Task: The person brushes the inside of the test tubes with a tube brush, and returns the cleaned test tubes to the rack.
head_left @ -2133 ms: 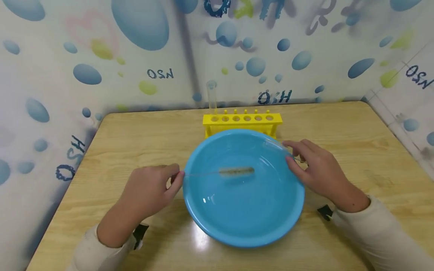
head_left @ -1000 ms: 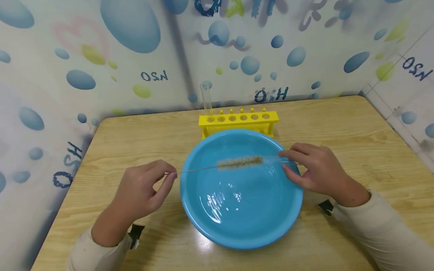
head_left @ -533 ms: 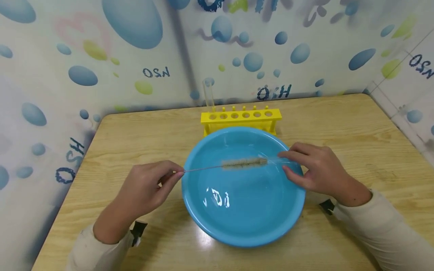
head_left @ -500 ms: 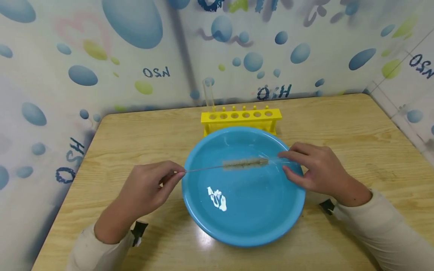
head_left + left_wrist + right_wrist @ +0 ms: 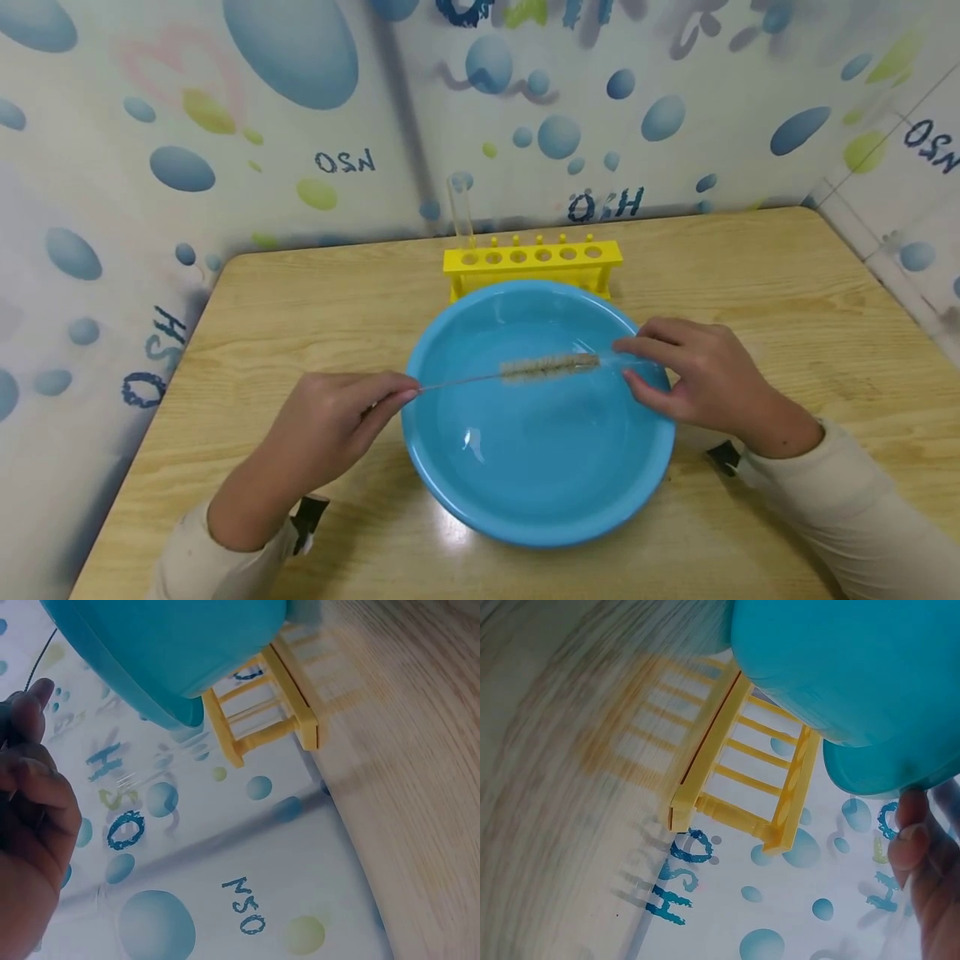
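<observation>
In the head view, my left hand pinches the thin wire handle of a test tube brush with thumb and forefinger. The brush lies level above the blue basin, its pale bristles pointing right. My right hand holds a clear glass test tube between thumb and fingers over the basin's right side. Bristle tip and tube mouth meet, roughly in line; whether the tip is inside is unclear. The left wrist view shows curled left fingers and some wire. Right fingers appear beside the basin rim in the right wrist view.
Behind the basin stands a yellow test tube rack, with another clear test tube upright at its left end. The wooden table meets a patterned wall at its back edge. Water seems to glint inside the basin.
Earlier the test tube was tilted by the basin's right rim; it has swung into line with the brush. My left hand has moved slightly right, bringing the bristles to the tube mouth.
</observation>
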The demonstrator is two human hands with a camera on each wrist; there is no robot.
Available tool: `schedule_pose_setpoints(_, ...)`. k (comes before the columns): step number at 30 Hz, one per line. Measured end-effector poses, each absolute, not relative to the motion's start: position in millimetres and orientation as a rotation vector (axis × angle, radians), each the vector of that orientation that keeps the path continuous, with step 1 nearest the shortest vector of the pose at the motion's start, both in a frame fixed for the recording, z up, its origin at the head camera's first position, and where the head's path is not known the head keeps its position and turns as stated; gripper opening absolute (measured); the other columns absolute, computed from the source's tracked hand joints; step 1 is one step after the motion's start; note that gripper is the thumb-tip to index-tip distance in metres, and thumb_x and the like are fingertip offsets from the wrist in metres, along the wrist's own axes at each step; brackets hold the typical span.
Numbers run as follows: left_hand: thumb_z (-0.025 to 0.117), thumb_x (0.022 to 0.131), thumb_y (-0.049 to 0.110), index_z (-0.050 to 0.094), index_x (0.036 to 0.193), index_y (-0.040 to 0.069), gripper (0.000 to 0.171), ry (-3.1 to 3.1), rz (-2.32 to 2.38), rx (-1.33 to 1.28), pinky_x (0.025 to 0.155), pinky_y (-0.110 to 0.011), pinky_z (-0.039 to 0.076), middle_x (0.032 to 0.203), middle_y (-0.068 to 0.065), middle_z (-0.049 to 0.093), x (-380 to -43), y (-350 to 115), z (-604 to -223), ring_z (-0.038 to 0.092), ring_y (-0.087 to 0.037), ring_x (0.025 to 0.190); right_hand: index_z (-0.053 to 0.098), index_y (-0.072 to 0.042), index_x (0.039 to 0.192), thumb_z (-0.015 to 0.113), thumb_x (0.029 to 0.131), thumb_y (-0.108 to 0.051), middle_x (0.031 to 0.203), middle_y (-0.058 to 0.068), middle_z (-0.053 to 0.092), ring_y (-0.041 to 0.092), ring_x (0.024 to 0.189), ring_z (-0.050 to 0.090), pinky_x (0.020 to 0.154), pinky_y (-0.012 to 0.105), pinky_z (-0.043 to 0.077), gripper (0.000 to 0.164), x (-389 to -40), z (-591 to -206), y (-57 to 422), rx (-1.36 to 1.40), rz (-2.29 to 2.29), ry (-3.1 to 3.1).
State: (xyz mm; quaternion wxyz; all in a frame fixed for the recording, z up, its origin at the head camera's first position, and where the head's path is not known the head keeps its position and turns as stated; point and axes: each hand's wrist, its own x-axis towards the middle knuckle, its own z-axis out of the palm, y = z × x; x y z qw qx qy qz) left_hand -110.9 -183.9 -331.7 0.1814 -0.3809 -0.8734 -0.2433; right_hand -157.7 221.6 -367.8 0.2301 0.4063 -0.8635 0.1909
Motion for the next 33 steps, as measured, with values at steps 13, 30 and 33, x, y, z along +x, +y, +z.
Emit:
schedule_pose_setpoints(13, 0.052, 0.101, 0.046, 0.077, 0.096, 0.015, 0.04, -2.495, -0.553, -0.902, 0.047, -0.011, 0.034, 0.066, 0.011, 0.064, -108.1, -184.7, -326.2, 0.039, 0.004, 0.053, 0.077, -0.01, 0.1, 0.049, 0.099, -0.054, 0.086, 0.003, 0.068, 0.007, 0.064, 0.057, 0.051, 0.018, 0.046, 0.053, -158.9, -368.6, 221.0, 1.128, 0.574, -2.365)
schedule_pose_setpoints(30, 0.07, 0.087, -0.006, 0.072, 0.097, 0.012, 0.021, -2.562, -0.878, -0.676, 0.059, -0.011, 0.044, 0.076, 0.013, 0.063, -95.9, -233.3, -329.5, 0.051, 0.005, 0.062, 0.076, -0.013, 0.102, 0.081, 0.076, -0.022, 0.086, 0.0, 0.065, 0.006, 0.062, 0.049, 0.049, 0.017, 0.039, 0.028, -158.7, -365.7, 223.5, 1.059, 0.607, -2.464)
schedule_pose_setpoints(33, 0.069, 0.088, -0.008, 0.073, 0.098, 0.01, 0.022, -2.568, -0.923, -0.647, 0.06, -0.011, 0.046, 0.077, 0.011, 0.065, -95.8, -234.7, -330.8, 0.053, 0.004, 0.062, 0.077, -0.013, 0.102, 0.081, 0.075, -0.021, 0.086, 0.0, 0.065, 0.004, 0.061, 0.048, 0.048, 0.017, 0.038, 0.028, -157.5, -364.9, 223.2, 1.053, 0.613, -2.469)
